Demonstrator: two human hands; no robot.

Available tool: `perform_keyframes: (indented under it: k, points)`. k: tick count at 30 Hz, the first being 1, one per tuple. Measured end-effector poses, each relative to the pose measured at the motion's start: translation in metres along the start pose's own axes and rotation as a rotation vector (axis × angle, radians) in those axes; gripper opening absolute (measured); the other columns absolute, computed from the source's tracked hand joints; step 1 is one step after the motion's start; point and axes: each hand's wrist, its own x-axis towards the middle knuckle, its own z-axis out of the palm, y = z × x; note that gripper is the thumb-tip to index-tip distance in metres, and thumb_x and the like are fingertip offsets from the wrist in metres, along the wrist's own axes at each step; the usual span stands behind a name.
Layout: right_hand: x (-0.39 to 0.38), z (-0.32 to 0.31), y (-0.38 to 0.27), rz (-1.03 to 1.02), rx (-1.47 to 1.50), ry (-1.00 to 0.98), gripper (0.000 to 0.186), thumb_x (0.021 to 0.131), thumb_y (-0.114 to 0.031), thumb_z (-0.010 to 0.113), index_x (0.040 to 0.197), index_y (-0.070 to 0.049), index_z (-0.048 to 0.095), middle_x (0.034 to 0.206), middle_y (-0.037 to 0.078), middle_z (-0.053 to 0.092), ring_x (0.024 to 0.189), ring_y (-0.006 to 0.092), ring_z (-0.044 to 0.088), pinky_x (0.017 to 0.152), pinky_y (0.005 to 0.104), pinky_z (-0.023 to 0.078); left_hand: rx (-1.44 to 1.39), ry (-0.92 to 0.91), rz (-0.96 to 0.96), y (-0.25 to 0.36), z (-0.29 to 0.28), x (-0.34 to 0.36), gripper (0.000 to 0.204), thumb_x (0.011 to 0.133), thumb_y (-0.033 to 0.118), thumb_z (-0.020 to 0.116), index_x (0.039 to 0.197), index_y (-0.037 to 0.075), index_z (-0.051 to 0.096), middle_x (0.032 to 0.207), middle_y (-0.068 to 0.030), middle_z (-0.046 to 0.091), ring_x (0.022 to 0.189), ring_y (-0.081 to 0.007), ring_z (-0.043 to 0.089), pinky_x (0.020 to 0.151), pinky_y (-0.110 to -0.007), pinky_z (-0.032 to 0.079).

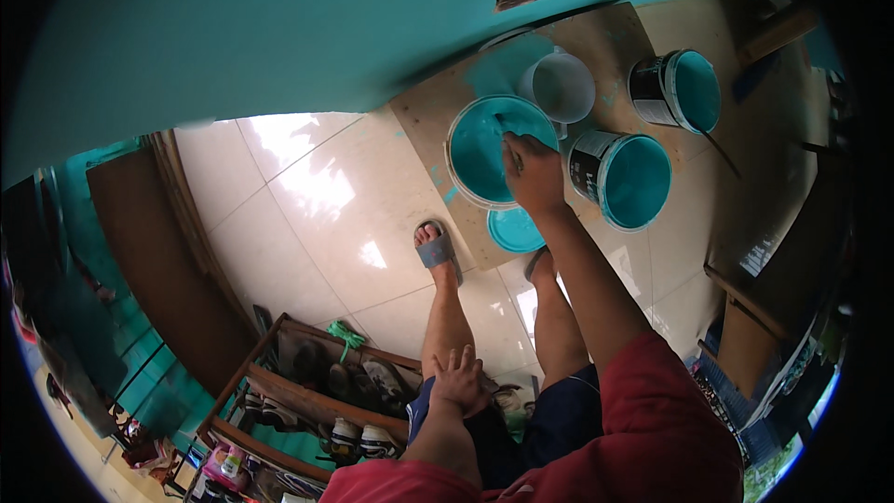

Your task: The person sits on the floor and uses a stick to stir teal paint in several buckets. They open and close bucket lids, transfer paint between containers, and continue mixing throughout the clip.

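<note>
My right hand (535, 172) reaches over a wide bucket (453, 172) of turquoise paint, its fingers closed. A short dark piece shows just beyond the fingertips, over the paint; I cannot make out what it is. My left hand (457, 380) rests on my left leg near the knee, fingers spread, holding nothing. Under the bucket's near side lies a round turquoise lid (514, 231). A whitish plastic jug (570, 93) stands behind the bucket. Right of my right hand is a tilted-looking paint can (585, 166), coated turquoise inside.
Another paint can (652, 93), with a dark stick leaning out, stands farther right. A paint-spotted board (424, 121) lies under the containers on the tiled floor (307, 214). The turquoise wall (279, 37) runs behind. A wooden shoe rack (326, 382) is at lower left.
</note>
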Motion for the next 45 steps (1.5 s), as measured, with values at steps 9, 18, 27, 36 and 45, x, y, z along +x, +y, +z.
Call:
perform_keyframes:
  k: [9,18,27,36,45]
  points:
    - [-0.045,-0.015,0.002,0.116,0.073,-0.298,0.011,0.083,-0.01,0.069,0.091,-0.003,0.072,0.088,0.019,0.071,0.082,0.0369,0.068,0.074,0.0418,0.055,-0.064,0.031,-0.002,0.002,0.009,0.005,0.073,0.083,0.054,0.058,0.143,0.013,0.047,0.159,-0.013,0.027,0.147,-0.0366,0.024,0.111,-0.072,0.017]
    - [0.025,-0.032,0.093,0.177,-0.243,-0.289,0.022,0.091,-0.015,0.062,0.102,0.001,0.072,0.105,0.021,0.07,0.098,0.0369,0.067,0.09,0.0425,0.05,-0.244,0.029,-0.049,0.0,-0.003,-0.001,0.075,0.073,0.041,0.067,0.139,0.009,0.051,0.158,-0.0176,0.026,0.145,-0.0396,0.025,0.11,-0.072,0.02]
    - [-0.02,0.032,0.018,-0.048,-0.153,-0.125,0.022,0.091,-0.019,0.064,0.094,0.0,0.074,0.092,0.019,0.072,0.083,0.0339,0.069,0.074,0.0405,0.054,-0.335,0.089,-0.072,-0.001,0.009,0.01,0.074,0.067,0.032,0.068,0.136,0.008,0.055,0.158,-0.0186,0.026,0.146,-0.0387,0.026,0.111,-0.073,0.018]
    - [-0.03,-0.036,0.044,0.188,-0.14,-0.365,0.017,0.086,-0.014,0.067,0.09,0.002,0.071,0.092,0.02,0.07,0.085,0.0369,0.065,0.08,0.045,0.051,-0.307,0.035,-0.054,-0.008,-0.001,-0.001,0.072,0.075,0.036,0.064,0.139,0.008,0.05,0.159,-0.0184,0.025,0.146,-0.0409,0.024,0.11,-0.072,0.018]
    - [0.016,-0.003,0.031,-0.022,-0.172,0.013,0.018,0.082,-0.008,0.064,0.098,-0.007,0.072,0.081,0.017,0.067,0.075,0.0391,0.066,0.068,0.0472,0.054,-0.044,-0.009,-0.048,-0.01,-0.002,-0.005,0.067,0.089,0.053,0.049,0.145,0.016,0.045,0.162,-0.0132,0.022,0.147,-0.0385,0.024,0.111,-0.073,0.012]
